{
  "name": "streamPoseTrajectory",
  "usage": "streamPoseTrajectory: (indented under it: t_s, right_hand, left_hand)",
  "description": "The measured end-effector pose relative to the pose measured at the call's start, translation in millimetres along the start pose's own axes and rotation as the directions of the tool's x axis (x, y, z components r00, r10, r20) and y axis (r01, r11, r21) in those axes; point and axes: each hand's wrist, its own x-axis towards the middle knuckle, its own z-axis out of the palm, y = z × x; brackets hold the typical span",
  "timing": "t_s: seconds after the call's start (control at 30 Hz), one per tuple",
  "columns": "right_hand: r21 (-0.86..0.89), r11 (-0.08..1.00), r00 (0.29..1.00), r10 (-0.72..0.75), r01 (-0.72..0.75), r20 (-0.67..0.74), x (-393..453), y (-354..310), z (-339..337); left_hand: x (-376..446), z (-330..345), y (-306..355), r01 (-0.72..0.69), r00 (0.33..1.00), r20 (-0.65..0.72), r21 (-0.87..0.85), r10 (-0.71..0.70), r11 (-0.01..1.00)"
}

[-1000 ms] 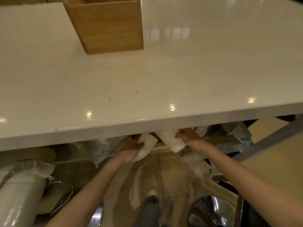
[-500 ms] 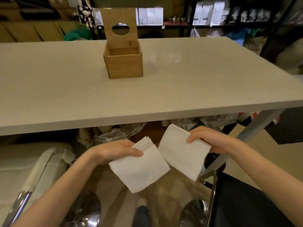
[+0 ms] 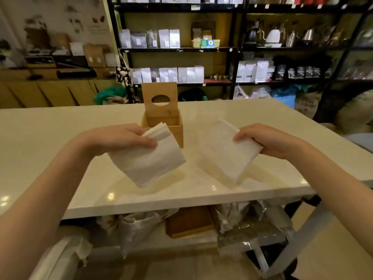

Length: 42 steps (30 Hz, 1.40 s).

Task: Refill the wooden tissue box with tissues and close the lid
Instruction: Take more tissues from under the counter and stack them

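The wooden tissue box stands in the middle of the white table. Its lid, with an oval hole, is raised upright at the back. My left hand grips a stack of white tissues above the table, just in front of the box and covering its lower left part. My right hand grips a second stack of white tissues to the right of the box. Both stacks hang tilted over the table top.
Black shelves with bags and kettles stand behind the table. Under the table lie silver foil bags and a wooden piece. A white seat is at the lower left.
Both hands came up from under the table with a tissue stack each and now hold them above the table top near the box. The view tilted upward.
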Motion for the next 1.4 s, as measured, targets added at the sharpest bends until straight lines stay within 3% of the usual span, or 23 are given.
streamPoseTrajectory:
  t_s: [0.1, 0.2, 0.3, 0.37, 0.47, 0.53, 0.67, 0.87, 1.0, 1.07, 1.13, 1.2, 1.27, 1.4]
  right_hand:
    - [-0.176, 0.984, 0.997, -0.045, 0.035, -0.056, 25, -16, 3]
    - [-0.374, 0.916, 0.982, -0.178, 0.142, -0.064, 37, -23, 15]
    - [-0.677, 0.692, 0.922, -0.383, 0.252, -0.048, 39, -8, 38]
    - [-0.794, 0.537, 0.893, -0.450, 0.286, 0.017, 39, 15, 56]
    - [-0.887, 0.345, 0.875, -0.469, 0.307, 0.121, 35, 52, 77]
    - [-0.900, 0.305, 0.886, -0.435, 0.313, 0.161, 35, 67, 82]
    - [-0.834, 0.402, 0.891, -0.404, 0.377, 0.208, 32, 78, 78]
    - [-0.779, 0.451, 0.892, -0.337, 0.435, 0.302, 25, 78, 73]
    - [-0.740, 0.498, 0.888, -0.328, 0.452, 0.321, 25, 76, 70]
    - [-0.680, 0.601, 0.904, -0.335, 0.421, 0.264, 26, 70, 68]
    - [-0.647, 0.652, 0.897, -0.428, 0.394, 0.115, 31, 64, 62]
    - [-0.660, 0.653, 0.846, -0.531, 0.372, -0.048, 38, 59, 53]
    - [-0.655, 0.679, 0.834, -0.536, 0.333, -0.131, 47, 55, 45]
    - [-0.660, 0.703, 0.938, -0.348, 0.263, 0.004, 59, 56, 40]
  left_hand:
    - [24, -16, 1, 0.066, 0.991, -0.123, 0.144, -0.049, 0.987]
    - [49, -10, 0, 0.122, 0.943, -0.330, 0.441, 0.034, 0.889]
    - [61, 26, -14, 0.159, 0.862, -0.481, 0.555, 0.159, 0.816]
    - [61, 57, -27, 0.133, 0.837, -0.493, 0.604, 0.237, 0.786]
    - [58, 96, -46, 0.072, 0.859, -0.431, 0.637, 0.277, 0.767]
    - [57, 110, -56, 0.034, 0.875, -0.390, 0.640, 0.286, 0.767]
    - [56, 109, -71, -0.071, 0.864, -0.372, 0.576, 0.339, 0.814]
    - [63, 97, -79, -0.063, 0.937, -0.235, 0.616, 0.260, 0.785]
    - [60, 85, -76, -0.112, 0.981, -0.067, 0.582, 0.184, 0.806]
    - [58, 80, -68, -0.108, 0.989, -0.019, 0.585, 0.147, 0.803]
    - [61, 73, -56, -0.091, 0.987, -0.052, 0.586, 0.150, 0.805]
    - [65, 64, -40, -0.132, 0.960, -0.116, 0.610, 0.253, 0.781]
    - [73, 57, -25, -0.221, 0.922, -0.121, 0.617, 0.368, 0.755]
    - [105, 60, -8, -0.319, 0.919, -0.021, 0.549, 0.394, 0.773]
